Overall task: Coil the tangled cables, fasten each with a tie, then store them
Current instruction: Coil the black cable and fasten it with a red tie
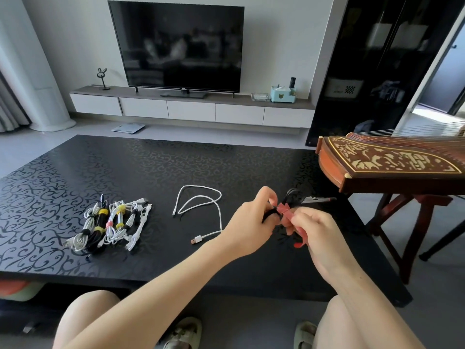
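My left hand (251, 222) grips a coiled black cable (290, 195) above the right part of the black table (156, 167). My right hand (317, 230) pinches a red tie (286, 214) that wraps the coil; the tie's tail (300, 244) hangs below my fingers. A loose white USB cable (201, 210) lies uncoiled on the table just left of my hands. Further left sits a pile of several coiled cables (110, 222), white and black, bound with yellow, red and black ties.
Scissors or pliers with a dark handle (318, 199) lie on the table behind my hands. A wooden zither (390, 165) on its stand juts over the table's right corner. A TV (176, 46) and low cabinet stand beyond. My knees are at the table's near edge.
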